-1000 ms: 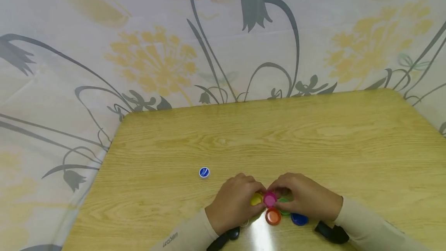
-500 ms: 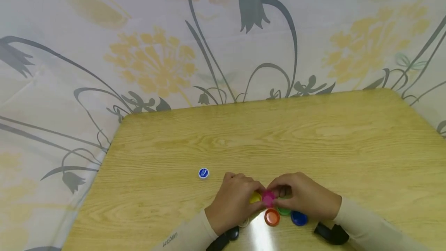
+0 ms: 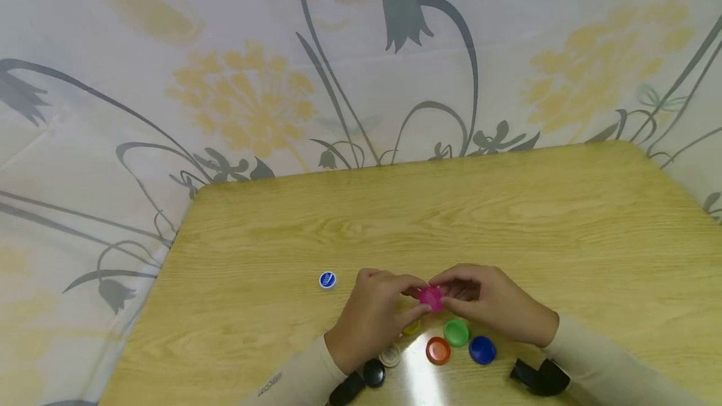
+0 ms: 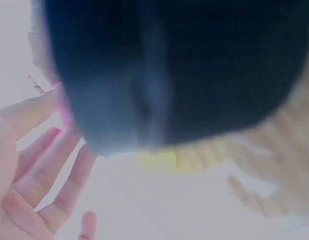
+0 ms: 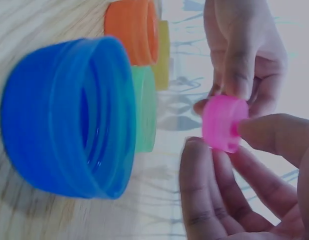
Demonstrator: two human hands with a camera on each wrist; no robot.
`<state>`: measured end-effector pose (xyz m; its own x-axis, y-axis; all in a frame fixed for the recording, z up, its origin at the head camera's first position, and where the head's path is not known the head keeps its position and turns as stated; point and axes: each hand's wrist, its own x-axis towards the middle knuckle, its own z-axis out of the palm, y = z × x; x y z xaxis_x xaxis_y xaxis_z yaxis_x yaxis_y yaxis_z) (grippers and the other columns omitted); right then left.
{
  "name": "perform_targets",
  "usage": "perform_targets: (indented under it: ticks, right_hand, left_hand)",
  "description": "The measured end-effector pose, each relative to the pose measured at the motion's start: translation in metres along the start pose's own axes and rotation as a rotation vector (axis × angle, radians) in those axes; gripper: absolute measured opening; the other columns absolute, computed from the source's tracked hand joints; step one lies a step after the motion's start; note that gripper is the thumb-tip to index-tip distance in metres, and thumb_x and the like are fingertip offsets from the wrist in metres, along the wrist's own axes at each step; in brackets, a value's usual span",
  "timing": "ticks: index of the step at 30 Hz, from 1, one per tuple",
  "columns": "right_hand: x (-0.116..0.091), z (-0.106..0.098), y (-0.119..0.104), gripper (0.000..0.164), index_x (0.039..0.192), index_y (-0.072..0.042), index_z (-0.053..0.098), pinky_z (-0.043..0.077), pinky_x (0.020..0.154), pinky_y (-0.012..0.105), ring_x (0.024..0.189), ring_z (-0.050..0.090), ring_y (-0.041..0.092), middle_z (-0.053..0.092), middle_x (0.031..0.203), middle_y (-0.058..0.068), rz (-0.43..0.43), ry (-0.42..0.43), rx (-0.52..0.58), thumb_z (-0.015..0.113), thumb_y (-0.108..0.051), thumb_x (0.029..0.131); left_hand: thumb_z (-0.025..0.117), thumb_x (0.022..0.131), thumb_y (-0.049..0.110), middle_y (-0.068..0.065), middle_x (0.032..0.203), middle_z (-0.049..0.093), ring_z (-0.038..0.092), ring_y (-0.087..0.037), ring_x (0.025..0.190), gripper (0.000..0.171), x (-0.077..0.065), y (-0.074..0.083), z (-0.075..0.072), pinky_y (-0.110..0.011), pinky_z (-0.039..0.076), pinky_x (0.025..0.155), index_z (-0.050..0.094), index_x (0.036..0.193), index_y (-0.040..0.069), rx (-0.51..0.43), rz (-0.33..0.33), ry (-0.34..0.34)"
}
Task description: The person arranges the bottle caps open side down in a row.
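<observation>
A small pink bottle cap (image 3: 431, 299) is pinched between the fingertips of both hands in the head view, raised above the table. My left hand (image 3: 369, 309) holds its left side and my right hand (image 3: 496, 302) its right side. In the right wrist view, a thumb and fingers of each hand meet on the pink cap (image 5: 224, 123). Below the hands lie a yellow cap (image 3: 412, 327), partly hidden, a green cap (image 3: 456, 333), an orange cap (image 3: 438, 351) and a blue cap (image 3: 482, 350). A large dark shape (image 4: 179, 75) blocks much of the left wrist view.
A white cap with a blue top (image 3: 328, 280) lies apart to the left on the wooden table (image 3: 271, 230). Near the left wrist are a pale cap (image 3: 390, 356) and a round black thing (image 3: 374, 373). Behind the table hangs a flower-patterned backdrop (image 3: 350, 67).
Both hands have lifted the pink cap and shifted it away from the cluster, toward the far side. The green and pale caps show more fully now.
</observation>
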<state>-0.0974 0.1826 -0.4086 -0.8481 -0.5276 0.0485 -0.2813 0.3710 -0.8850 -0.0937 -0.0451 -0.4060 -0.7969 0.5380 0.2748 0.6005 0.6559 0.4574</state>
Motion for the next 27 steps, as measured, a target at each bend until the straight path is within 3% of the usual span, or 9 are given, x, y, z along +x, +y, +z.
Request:
perform_targets:
  ticks: [5, 12, 21, 27]
  right_hand:
    - [0.000, 0.001, 0.000, 0.025, 0.117, -0.004, 0.067, 0.059, 0.077, 0.026, 0.089, 0.069, 0.009, 0.070, 0.106, 0.012, 0.024, 0.027, 0.121, 0.068, -0.015, 0.096]
    - [0.000, 0.002, -0.002, 0.020, 0.115, -0.002, 0.066, 0.060, 0.074, 0.030, 0.087, 0.070, 0.012, 0.071, 0.103, 0.014, -0.016, 0.060, 0.207, 0.066, -0.011, 0.097]
    - [-0.003, 0.014, -0.010, 0.008, 0.102, -0.007, 0.068, 0.060, 0.070, 0.028, 0.082, 0.069, 0.007, 0.070, 0.093, 0.004, -0.084, 0.223, 0.111, 0.068, -0.005, 0.094]
    - [-0.008, 0.022, -0.018, 0.021, 0.100, -0.013, 0.068, 0.060, 0.069, 0.027, 0.085, 0.068, 0.004, 0.069, 0.094, 0.000, -0.185, 0.328, 0.043, 0.069, 0.005, 0.090]
  left_hand:
    - [0.080, 0.086, 0.031, 0.013, 0.098, 0.077, 0.069, -0.002, 0.088, 0.026, -0.001, 0.000, -0.002, -0.034, 0.039, 0.092, 0.076, 0.109, 0.021, -0.097, 0.000, 0.028]
    - [0.081, 0.085, 0.029, 0.014, 0.099, 0.076, 0.067, 0.004, 0.092, 0.026, -0.002, 0.001, -0.003, -0.032, 0.039, 0.092, 0.074, 0.110, 0.021, -0.144, 0.006, 0.064]
    - [0.080, 0.086, 0.035, 0.013, 0.100, 0.076, 0.067, 0.005, 0.092, 0.028, -0.003, 0.004, -0.005, -0.032, 0.041, 0.094, 0.074, 0.109, 0.021, -0.254, 0.012, 0.067]
    - [0.078, 0.087, 0.036, 0.009, 0.099, 0.077, 0.069, 0.004, 0.089, 0.032, -0.004, 0.007, -0.005, -0.024, 0.047, 0.091, 0.071, 0.113, 0.017, -0.367, -0.024, 0.041]
